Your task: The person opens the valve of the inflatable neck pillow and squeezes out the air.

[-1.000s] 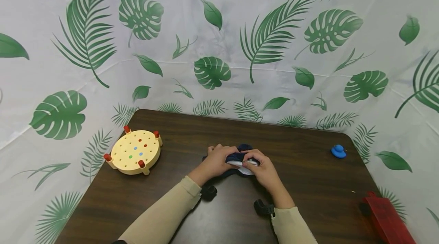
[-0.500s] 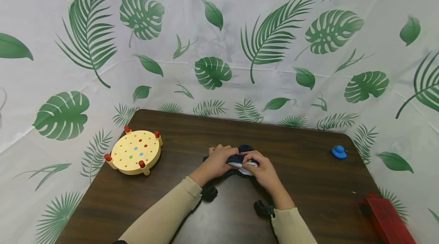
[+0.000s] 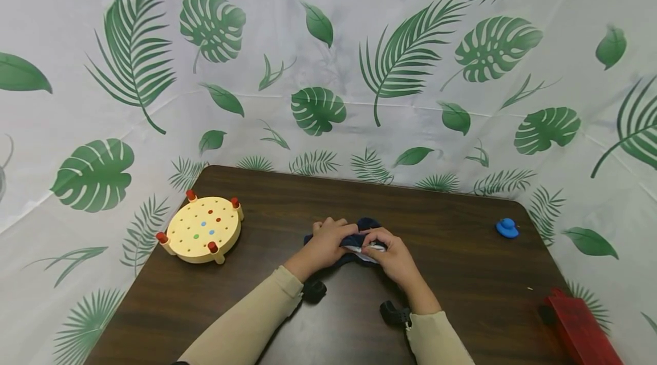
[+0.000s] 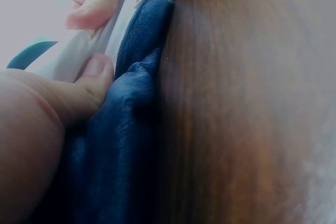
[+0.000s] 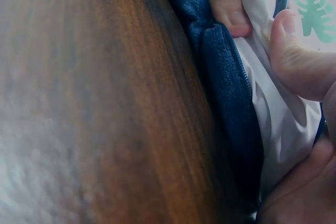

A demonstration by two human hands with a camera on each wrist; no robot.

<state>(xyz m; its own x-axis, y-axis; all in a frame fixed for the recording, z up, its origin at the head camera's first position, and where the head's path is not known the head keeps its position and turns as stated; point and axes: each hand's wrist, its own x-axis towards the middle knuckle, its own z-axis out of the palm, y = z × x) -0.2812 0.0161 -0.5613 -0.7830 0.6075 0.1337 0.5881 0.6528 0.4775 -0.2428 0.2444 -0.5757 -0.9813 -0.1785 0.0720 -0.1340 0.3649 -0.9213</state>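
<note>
A small dark blue fleecy piece with a zip [image 3: 368, 223], its exact kind unclear, lies on the table between both hands. Its zip edge gapes, and white lining [image 5: 270, 111] shows inside. My left hand [image 3: 322, 245] grips the left part; in the left wrist view its thumb [image 4: 95, 77] presses at the lining by the zip teeth [image 4: 121, 45]. From the other side, my right hand [image 3: 394, 255] pinches the white lining, thumb [image 5: 291, 56] uppermost in the right wrist view. The two hands are close together and hide much of the blue fabric.
A round yellow pegboard-like toy [image 3: 202, 228] with red-tipped legs stands at the table's left. On the right sit a small blue toy [image 3: 507, 228] and, at the near edge, a red translucent container [image 3: 582, 325]. Leaf-printed cloth [image 3: 328, 68] closes off the back and sides.
Both hands stay nearly in place on the blue piece. The right fingers shift slightly, and less white lining shows between the hands than before.
</note>
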